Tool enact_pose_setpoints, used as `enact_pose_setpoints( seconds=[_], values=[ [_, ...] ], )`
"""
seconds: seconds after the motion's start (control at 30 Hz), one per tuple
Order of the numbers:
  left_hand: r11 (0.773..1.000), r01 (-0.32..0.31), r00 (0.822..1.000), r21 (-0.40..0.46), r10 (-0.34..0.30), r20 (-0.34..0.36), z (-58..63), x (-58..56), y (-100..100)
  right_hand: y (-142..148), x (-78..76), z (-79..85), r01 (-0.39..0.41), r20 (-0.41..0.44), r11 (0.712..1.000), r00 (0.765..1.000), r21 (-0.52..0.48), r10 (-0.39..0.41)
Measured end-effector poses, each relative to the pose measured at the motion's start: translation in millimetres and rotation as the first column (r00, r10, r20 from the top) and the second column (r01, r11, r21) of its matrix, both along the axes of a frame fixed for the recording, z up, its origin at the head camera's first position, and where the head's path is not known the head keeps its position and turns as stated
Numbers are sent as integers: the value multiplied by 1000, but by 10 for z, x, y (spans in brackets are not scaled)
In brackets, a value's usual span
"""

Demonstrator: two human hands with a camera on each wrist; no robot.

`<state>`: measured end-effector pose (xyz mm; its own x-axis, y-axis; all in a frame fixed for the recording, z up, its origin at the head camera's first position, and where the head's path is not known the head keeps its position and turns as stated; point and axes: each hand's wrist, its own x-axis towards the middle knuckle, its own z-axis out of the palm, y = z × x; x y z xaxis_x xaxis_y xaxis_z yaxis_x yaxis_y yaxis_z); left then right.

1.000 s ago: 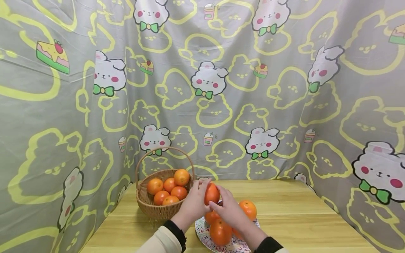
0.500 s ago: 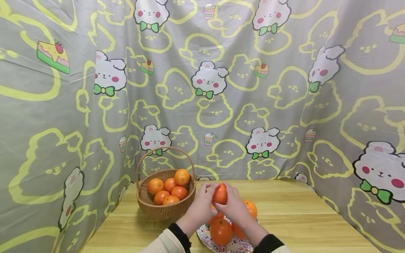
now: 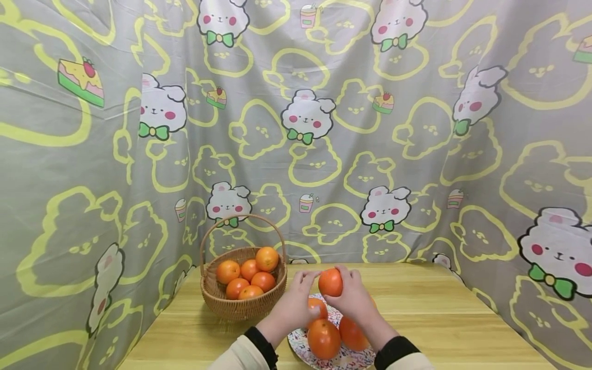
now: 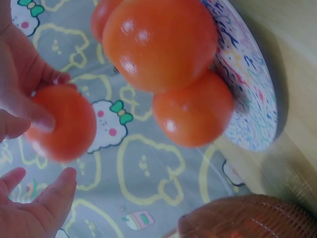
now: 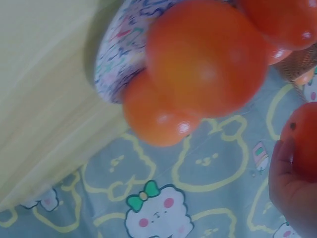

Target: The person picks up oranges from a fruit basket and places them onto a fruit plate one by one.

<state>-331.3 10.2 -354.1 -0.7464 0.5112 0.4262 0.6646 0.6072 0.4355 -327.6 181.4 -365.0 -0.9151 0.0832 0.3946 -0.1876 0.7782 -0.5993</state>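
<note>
My right hand (image 3: 355,299) grips an orange (image 3: 330,282) above the far side of a patterned plate (image 3: 299,350), its thumb and fingers wrapped round the fruit. To the left is my left hand (image 3: 292,307), fingers spread and apart from that orange; the left wrist view shows a gap between its fingertips (image 4: 67,181) and the fruit. Several more oranges (image 3: 324,339) rest on the plate below both hands, one partly behind the left thumb and another mostly covered by the right hand and forearm.
A wicker basket (image 3: 240,309) with a tall arched handle stands left of the plate, holding several oranges (image 3: 228,272). Both stand on a wooden table (image 3: 430,318). A grey cartoon-print curtain (image 3: 305,169) encloses the back and sides.
Earlier both hands were around the orange. It has moved to the right in the right hand, while the left hand has come off it and stayed over the plate's left side.
</note>
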Motion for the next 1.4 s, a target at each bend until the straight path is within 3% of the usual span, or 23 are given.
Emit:
enact_pose_setpoints(
  seconds=[0.1, 0.17, 0.37, 0.63, 0.93, 1.2, 1.4],
  values=[
    [999, -49, 999, 12, 49, 1, 2, -45, -67, 47, -51, -46, 9, 33, 1000, 999, 15, -9],
    [996, -83, 996, 18, 83, -34, -9, -80, -133, 75, -83, -83, 10, 65, 1000, 998, 24, -11],
    [978, -185, 978, 99, 193, -78, -89, -237, -403, 137, -141, -173, -5, 157, 996, 987, 86, -9],
    [947, -297, 949, 125, 307, -70, -148, -418, -651, 129, -227, -268, -40, 186, 988, 982, 150, 12],
    [934, -329, 934, 136, 344, -100, -192, -460, -742, 75, -313, -368, -53, 268, 980, 963, 190, 0],
    [920, -369, 924, 133, 379, -53, -205, -513, -817, 77, -307, -368, -112, 274, 959, 961, 262, 37],
    [907, -405, 910, 120, 412, -45, -257, -596, -938, 25, -269, -380, -141, 340, 948, 940, 285, 38]
  ],
)
